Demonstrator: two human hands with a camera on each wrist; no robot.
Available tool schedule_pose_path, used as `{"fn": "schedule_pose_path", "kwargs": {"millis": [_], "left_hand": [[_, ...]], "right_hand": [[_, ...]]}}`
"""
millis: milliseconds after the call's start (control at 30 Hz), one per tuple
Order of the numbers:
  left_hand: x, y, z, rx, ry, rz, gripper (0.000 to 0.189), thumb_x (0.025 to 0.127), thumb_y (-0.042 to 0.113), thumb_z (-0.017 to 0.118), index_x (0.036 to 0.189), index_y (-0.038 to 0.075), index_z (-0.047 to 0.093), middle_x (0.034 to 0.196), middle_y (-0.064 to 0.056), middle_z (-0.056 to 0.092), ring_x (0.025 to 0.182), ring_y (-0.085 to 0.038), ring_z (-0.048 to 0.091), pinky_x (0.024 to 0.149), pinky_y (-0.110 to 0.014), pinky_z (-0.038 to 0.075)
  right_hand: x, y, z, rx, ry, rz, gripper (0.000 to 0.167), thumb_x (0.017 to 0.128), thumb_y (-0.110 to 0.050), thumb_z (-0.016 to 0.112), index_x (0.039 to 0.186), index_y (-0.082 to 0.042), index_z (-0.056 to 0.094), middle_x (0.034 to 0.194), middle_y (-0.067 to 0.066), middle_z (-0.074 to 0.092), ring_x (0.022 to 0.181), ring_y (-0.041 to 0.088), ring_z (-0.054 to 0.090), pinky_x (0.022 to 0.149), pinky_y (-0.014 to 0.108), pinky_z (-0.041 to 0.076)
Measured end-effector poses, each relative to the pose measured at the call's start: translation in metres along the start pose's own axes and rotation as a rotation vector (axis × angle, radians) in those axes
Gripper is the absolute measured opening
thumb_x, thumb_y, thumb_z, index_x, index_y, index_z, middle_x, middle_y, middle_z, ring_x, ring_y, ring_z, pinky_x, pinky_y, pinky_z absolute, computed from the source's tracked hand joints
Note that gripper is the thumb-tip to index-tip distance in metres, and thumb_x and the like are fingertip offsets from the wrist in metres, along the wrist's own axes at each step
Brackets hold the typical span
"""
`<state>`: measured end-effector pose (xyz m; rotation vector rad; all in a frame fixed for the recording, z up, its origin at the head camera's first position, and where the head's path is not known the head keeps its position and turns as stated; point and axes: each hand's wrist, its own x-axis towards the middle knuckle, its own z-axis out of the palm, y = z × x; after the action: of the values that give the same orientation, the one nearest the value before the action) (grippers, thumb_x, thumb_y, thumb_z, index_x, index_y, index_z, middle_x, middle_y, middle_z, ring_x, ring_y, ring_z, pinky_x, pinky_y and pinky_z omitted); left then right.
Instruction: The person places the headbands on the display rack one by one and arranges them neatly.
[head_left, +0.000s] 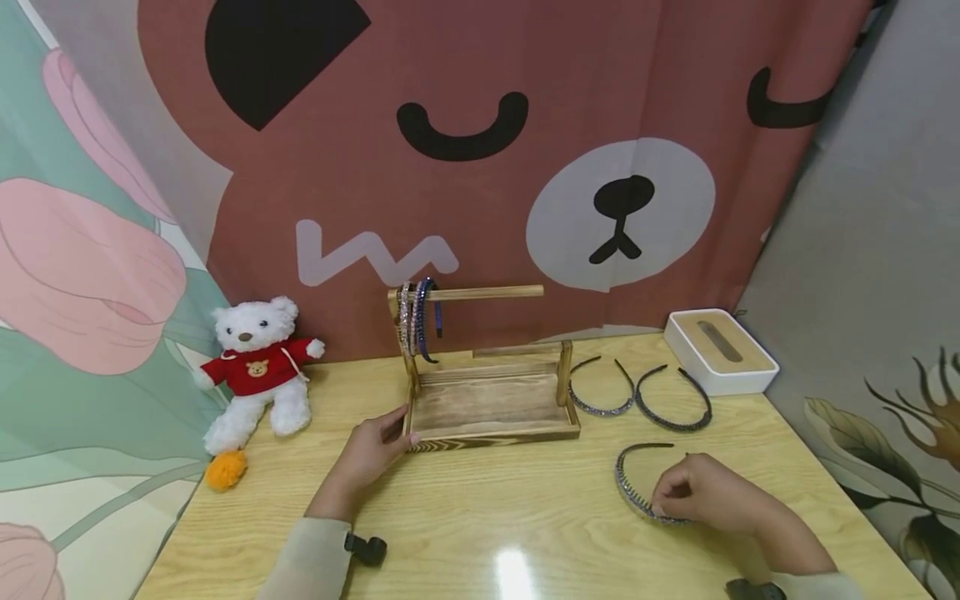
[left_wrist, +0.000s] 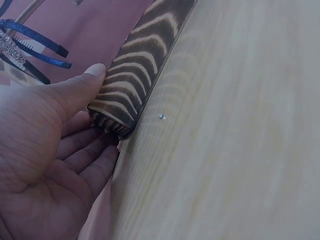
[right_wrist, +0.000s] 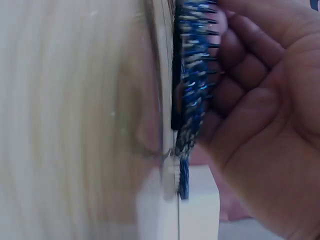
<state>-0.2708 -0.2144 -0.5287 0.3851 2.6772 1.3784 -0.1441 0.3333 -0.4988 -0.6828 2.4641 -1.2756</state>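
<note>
Left fingers (left_wrist: 97,167) grip the rack (head_left: 495,439), probably to steady it. Right fingers (head_left: 672,481) pinch a headband (head_left: 624,479) just beneath them

Homelike corner, bear-print curtain (head_left: 480,196), flower-print hanging (head_left: 82,292), wooden table (head_left: 450,517), plush teddy bear (head_left: 258,367)

- Wooden stand (head_left: 495,438): upright on bench (head_left: 465,517); dark-striped grain, shallow tray base; horizontal bar runs from tall post at 10 o'clock.
- Hung headbands (head_left: 422,325): silver, pinkish, dark blue; bunched at bar's 9 o'clock end.
- Gripped headband (head_left: 628,487): glittery blue-silver, toothed; at stand's 4 o'clock, between right fingers (head_left: 660,507). Bench contact unclear.
- Paler headband (head_left: 602,412), darker headband (head_left: 667,423): lying side by side at stand's 3 o'clock, open ends towards 12.
</note>
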Motion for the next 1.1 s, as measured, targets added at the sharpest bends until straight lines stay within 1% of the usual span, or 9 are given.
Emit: {"fn": "schedule_pose_path", "kwargs": {"millis": [167, 267, 400, 533, 633, 767, 867, 1000, 1100], "left_hand": [[0.0, -0.001, 0.0, -0.022, 0.001, 0.001, 0.069, 0.105, 0.024, 0.077, 0.164, 0.004, 0.048, 0.158, -0.022, 0.058, 0.145, -0.036, 0.06, 0.119, -0.047, 0.051], [0.0, -0.002, 0.001, -0.027, 0.008, 0.004, 0.069, 0.104, 0.022, 0.078, 0.164, 0.004, 0.049, 0.156, -0.021, 0.06, 0.144, -0.035, 0.061, 0.118, -0.046, 0.052], [-0.001, -0.001, 0.001, -0.007, 0.014, 0.023, 0.067, 0.104, 0.02, 0.078, 0.163, 0.002, 0.05, 0.155, -0.023, 0.061, 0.142, -0.037, 0.062, 0.115, -0.047, 0.055], [-0.001, 0.0, 0.001, -0.005, 0.01, 0.015, 0.067, 0.105, 0.021, 0.077, 0.163, 0.003, 0.05, 0.156, -0.023, 0.06, 0.143, -0.037, 0.062, 0.115, -0.046, 0.056], [-0.001, 0.001, 0.0, -0.015, 0.002, 0.007, 0.068, 0.105, 0.022, 0.077, 0.164, 0.004, 0.048, 0.158, -0.022, 0.058, 0.144, -0.036, 0.06, 0.117, -0.046, 0.054], [0.0, 0.002, 0.0, -0.027, -0.001, 0.009, 0.068, 0.106, 0.022, 0.076, 0.164, 0.003, 0.047, 0.159, -0.023, 0.057, 0.145, -0.036, 0.059, 0.118, -0.046, 0.053], [0.001, 0.002, -0.001, -0.026, 0.006, 0.011, 0.068, 0.105, 0.021, 0.077, 0.164, 0.003, 0.048, 0.158, -0.023, 0.058, 0.144, -0.037, 0.06, 0.117, -0.046, 0.053], [0.0, 0.002, -0.001, -0.019, 0.01, 0.009, 0.068, 0.105, 0.021, 0.077, 0.164, 0.003, 0.049, 0.157, -0.023, 0.059, 0.143, -0.037, 0.061, 0.116, -0.045, 0.054], [-0.002, 0.003, 0.0, -0.027, 0.006, 0.008, 0.068, 0.105, 0.02, 0.077, 0.163, 0.002, 0.048, 0.156, -0.024, 0.06, 0.142, -0.037, 0.062, 0.116, -0.046, 0.054]], "right_hand": [[0.012, -0.011, 0.007, 0.039, 0.099, -0.068, 0.014, 0.105, -0.011, 0.073, 0.096, -0.018, 0.08, 0.084, -0.009, 0.072, 0.072, -0.002, 0.057, 0.058, 0.024, 0.053], [0.018, -0.016, 0.005, 0.074, 0.202, -0.137, 0.017, 0.105, -0.001, 0.069, 0.097, -0.013, 0.078, 0.086, -0.006, 0.071, 0.076, 0.004, 0.062, 0.063, 0.027, 0.057], [0.024, -0.021, 0.0, 0.13, 0.338, -0.216, 0.02, 0.105, 0.009, 0.062, 0.099, -0.005, 0.075, 0.088, -0.008, 0.069, 0.079, 0.009, 0.062, 0.066, 0.028, 0.055], [0.036, -0.028, -0.005, 0.379, 0.327, -0.308, 0.026, 0.111, 0.011, 0.044, 0.102, 0.004, 0.068, 0.097, -0.007, 0.071, 0.089, 0.01, 0.064, 0.079, 0.023, 0.057], [0.048, -0.035, -0.007, 0.689, 0.265, -0.382, 0.036, 0.115, 0.009, 0.032, 0.106, 0.003, 0.067, 0.103, -0.001, 0.073, 0.096, 0.01, 0.068, 0.088, 0.021, 0.059], [0.064, -0.046, -0.011, 0.967, 0.306, -0.403, 0.038, 0.118, 0.001, 0.034, 0.107, -0.004, 0.07, 0.102, 0.002, 0.076, 0.092, 0.011, 0.071, 0.085, 0.02, 0.061], [0.077, -0.053, -0.018, 1.058, 0.377, -0.374, 0.034, 0.119, -0.005, 0.039, 0.106, -0.004, 0.071, 0.101, 0.004, 0.075, 0.088, 0.011, 0.071, 0.082, 0.02, 0.061], [0.093, -0.062, -0.03, 1.108, 0.465, -0.353, 0.032, 0.118, -0.008, 0.042, 0.104, -0.003, 0.07, 0.102, 0.005, 0.074, 0.086, 0.012, 0.069, 0.08, 0.021, 0.059], [0.104, -0.07, -0.038, 1.155, 0.509, -0.355, 0.027, 0.117, -0.006, 0.045, 0.109, -0.001, 0.07, 0.103, 0.007, 0.074, 0.089, 0.014, 0.067, 0.082, 0.023, 0.059]]}}
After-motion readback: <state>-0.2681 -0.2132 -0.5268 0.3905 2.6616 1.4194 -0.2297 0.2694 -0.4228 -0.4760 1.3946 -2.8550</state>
